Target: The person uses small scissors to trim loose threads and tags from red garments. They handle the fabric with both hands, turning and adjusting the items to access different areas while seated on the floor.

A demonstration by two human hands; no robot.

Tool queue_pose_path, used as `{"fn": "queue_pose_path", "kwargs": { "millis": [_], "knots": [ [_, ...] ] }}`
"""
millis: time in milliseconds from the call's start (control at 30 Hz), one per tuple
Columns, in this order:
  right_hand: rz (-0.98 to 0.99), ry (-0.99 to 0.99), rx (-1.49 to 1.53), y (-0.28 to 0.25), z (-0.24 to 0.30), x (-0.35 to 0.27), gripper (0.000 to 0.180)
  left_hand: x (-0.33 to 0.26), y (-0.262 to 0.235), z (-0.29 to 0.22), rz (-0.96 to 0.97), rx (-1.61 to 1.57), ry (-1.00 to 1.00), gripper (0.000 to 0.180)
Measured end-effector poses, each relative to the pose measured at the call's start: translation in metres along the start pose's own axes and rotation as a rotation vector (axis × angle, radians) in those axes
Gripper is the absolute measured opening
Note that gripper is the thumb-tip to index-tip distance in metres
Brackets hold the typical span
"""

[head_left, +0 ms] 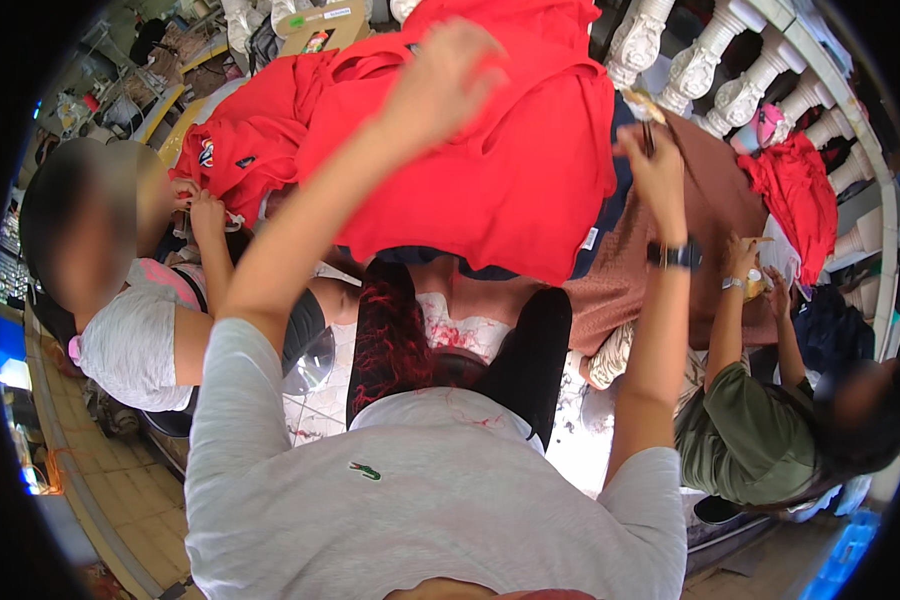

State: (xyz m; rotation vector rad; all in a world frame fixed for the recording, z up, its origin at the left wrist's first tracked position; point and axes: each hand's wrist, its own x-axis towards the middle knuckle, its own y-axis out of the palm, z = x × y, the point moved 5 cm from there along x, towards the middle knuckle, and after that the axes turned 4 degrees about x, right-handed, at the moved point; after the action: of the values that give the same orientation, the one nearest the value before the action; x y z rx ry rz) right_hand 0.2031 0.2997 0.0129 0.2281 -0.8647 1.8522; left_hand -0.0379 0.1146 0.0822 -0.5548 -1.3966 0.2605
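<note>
My left hand point(452, 80) is raised over the far part of a red shirt point(470, 170) spread on the table. Motion smears its fingers, so I cannot tell whether they hold anything. My right hand point(658, 175), with a dark watch at the wrist, hovers beside the shirt's right edge. Its fingers are closed around a small, slim dark tool point(649, 138), of which only a short part shows. Dark blue cloth point(622, 150) lies beneath the red shirt, and its front edge hangs over my lap.
A person in grey point(135, 340) at left handles red cloth point(235, 150). A person in green point(760, 440) sits at right by a brown cloth point(705, 210). Another red garment point(795, 190) lies near white balusters point(695, 75). A cardboard box point(322, 28) stands at the back.
</note>
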Motion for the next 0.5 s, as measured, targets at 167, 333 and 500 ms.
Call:
{"fn": "queue_pose_path", "kwargs": {
  "millis": [167,333,500],
  "knots": [
    [-0.026,0.295,0.002,0.007,-0.022,-0.132,0.043,-0.132,0.055,-0.164,0.321,-0.192,0.366,0.025],
    [0.102,0.505,0.465,0.043,-0.03,-0.193,0.025,-0.141,0.087,-0.152,0.321,-0.281,-0.036,0.028],
    [0.078,0.436,0.881,0.022,0.023,-0.18,0.019,-0.116,0.058,-0.132,0.365,-0.964,-0.534,0.013]
  ]
}}
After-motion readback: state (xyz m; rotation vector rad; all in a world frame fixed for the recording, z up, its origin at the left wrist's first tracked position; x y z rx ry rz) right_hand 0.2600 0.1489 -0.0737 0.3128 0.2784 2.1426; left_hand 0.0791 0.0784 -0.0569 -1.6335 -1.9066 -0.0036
